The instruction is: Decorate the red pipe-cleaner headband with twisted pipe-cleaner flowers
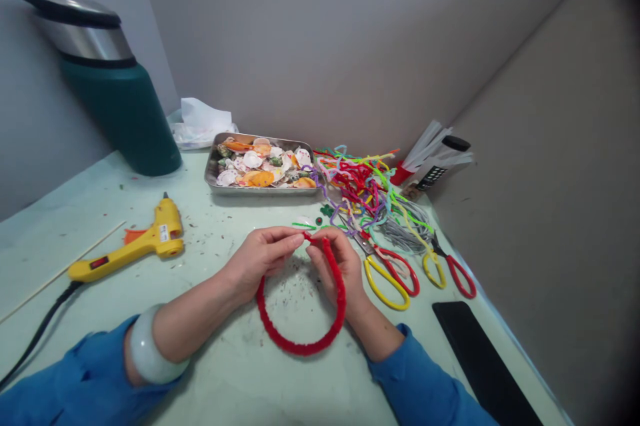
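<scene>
A thick, fuzzy red ring [303,349], which looks wound from pipe cleaner, hangs between my two hands above the table. My left hand [257,259] pinches it at the upper left, thumb and forefinger meeting on a thin red end near the top. On the other side, my right hand [343,263] has its fingers closed around the ring's upper right, with the thumb inside the loop. The fingertips of both hands nearly touch. Just right of my right hand lie large scissors [387,279] with one yellow and one red handle.
Behind my hands stands a metal tray [265,191] of seashells, beside a tangled heap of coloured pipe cleaners [355,179]. Left are a yellow glue gun [133,246] and a green bottle [123,113]. Smaller scissors [447,269] and a black flat object [483,359] lie right.
</scene>
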A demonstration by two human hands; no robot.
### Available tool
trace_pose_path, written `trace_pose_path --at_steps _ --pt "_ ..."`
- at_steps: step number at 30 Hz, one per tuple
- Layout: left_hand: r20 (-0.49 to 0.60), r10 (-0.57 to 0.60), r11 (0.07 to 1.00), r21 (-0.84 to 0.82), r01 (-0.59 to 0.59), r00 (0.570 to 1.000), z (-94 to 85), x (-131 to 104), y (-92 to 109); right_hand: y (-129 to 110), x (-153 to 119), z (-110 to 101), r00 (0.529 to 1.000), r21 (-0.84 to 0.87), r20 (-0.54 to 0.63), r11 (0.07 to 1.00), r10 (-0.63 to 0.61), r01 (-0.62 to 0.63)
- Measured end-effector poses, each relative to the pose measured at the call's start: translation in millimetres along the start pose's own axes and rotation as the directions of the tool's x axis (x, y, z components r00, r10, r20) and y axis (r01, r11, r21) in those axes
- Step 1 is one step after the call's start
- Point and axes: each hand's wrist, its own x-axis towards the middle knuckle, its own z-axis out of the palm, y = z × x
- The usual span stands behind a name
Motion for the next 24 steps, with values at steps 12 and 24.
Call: trace_pose_path --at_steps 12,24 --pt "0.014 -0.031 0.999 0.013 0.031 0.999 -0.1 -1.6 1.1 6.7 2.2 -0.9 0.995 0.059 -0.046 0.994 -0.09 0.092" --pt "0.047 -0.039 0.992 0.124 0.033 0.998 1.1 -0.9 1.9 0.2 8.4 -3.0 0.997 0.14 -0.012 0.987 -0.073 0.074"
